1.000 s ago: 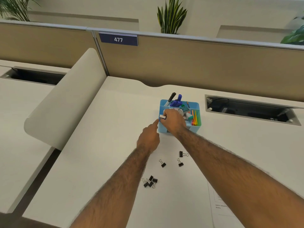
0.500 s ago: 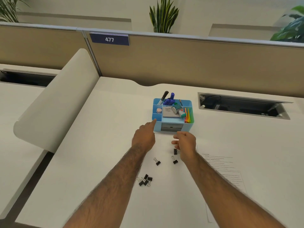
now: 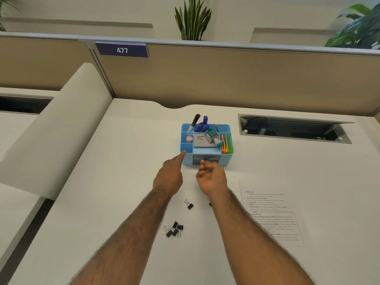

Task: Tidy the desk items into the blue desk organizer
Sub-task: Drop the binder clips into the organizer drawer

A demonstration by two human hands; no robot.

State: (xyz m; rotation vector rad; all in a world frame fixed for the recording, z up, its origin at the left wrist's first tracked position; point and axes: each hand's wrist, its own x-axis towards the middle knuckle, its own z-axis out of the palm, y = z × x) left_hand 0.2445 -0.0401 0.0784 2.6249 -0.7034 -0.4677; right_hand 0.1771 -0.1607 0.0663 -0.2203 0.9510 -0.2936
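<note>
Blue organizer point(image 3: 206, 159) near the back edge of the desk point(image 3: 102, 202), already stocked with markers, notepad and coloured flags. Left hand point(image 3: 169, 174) curled, index finger stretched out and touching the organizer's front-left corner. Right hand point(image 3: 211, 177) palm up just before the drawer front, fingers loosely curled; cannot tell whether anything is pinched inside. Binder clips left loose: one alone point(image 3: 189, 204) mid-desk, a cluster point(image 3: 174, 229) nearer the front edge. Probably light, hard, springy steel, slippery on the wire loops. Best pinched across the black body, several at once. Printed sheet point(image 3: 271, 214) toward the right edge, thin and floppy.
</note>
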